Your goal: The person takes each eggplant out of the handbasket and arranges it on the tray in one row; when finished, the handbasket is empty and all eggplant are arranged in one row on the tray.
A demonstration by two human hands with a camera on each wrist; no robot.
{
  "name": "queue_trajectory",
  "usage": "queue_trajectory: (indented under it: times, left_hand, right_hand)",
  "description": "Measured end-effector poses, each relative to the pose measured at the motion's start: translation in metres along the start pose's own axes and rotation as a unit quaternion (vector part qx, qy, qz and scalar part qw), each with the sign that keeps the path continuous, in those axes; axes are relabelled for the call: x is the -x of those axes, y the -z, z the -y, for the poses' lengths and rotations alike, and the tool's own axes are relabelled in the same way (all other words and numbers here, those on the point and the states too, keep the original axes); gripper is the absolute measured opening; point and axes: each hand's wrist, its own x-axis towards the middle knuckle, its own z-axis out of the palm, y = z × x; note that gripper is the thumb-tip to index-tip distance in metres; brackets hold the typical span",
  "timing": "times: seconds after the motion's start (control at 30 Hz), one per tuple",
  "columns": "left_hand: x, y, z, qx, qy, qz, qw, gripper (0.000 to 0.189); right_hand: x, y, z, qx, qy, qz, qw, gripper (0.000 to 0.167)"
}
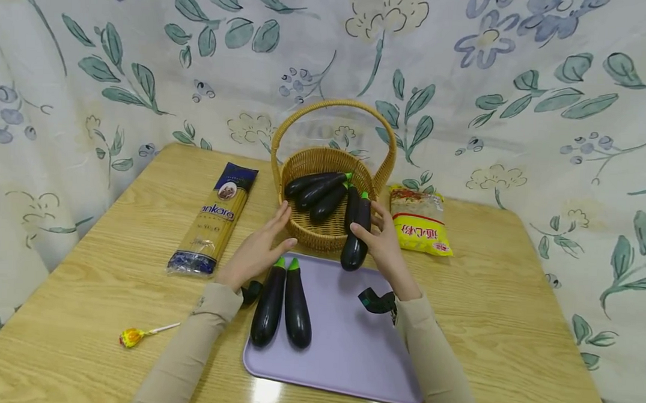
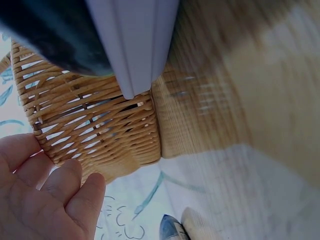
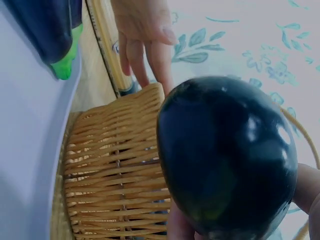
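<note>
My right hand [image 1: 383,237] grips an eggplant [image 1: 356,242] at the right front rim of the wicker basket [image 1: 321,240]; its green stem points toward the basket. Close up in the right wrist view, the dark rounded end of this eggplant [image 3: 227,155] covers much of the basket. Several more eggplants [image 1: 315,192] lie inside the basket. My left hand [image 1: 258,250] touches the basket's left front rim with straight fingertips, and the left wrist view shows those fingers [image 2: 67,185] against the weave. Two eggplants [image 1: 298,308] lie side by side on the left part of the lilac tray [image 1: 349,347].
Left of the basket lies a pack of spaghetti [image 1: 211,220]. A yellow food packet [image 1: 419,221] is at the basket's right. The lollipop [image 1: 133,337] rests at the table's left front. Behind the table hangs a floral curtain [image 1: 329,57], and the basket's tall handle [image 1: 335,103] arches upward.
</note>
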Motion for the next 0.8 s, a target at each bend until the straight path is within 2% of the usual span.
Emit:
queue_trajectory:
  times: [0.2, 0.43, 0.8]
  left_hand:
    - [0.001, 0.000, -0.003, 0.006, 0.005, 0.004, 1.0000, 0.075]
    - [0.001, 0.003, -0.004, 0.001, 0.008, 0.005, 1.0000, 0.074]
    - [0.001, 0.002, -0.003, 0.002, 0.008, 0.004, 1.0000, 0.075]
  right_hand:
    - [0.009, 0.000, -0.003, 0.017, -0.003, 0.021, 0.9996, 0.076]
    - [0.016, 0.000, -0.006, -0.008, -0.019, 0.037, 0.9991, 0.075]
    - [0.028, -0.003, -0.010, -0.010, -0.024, 0.068, 0.9974, 0.075]
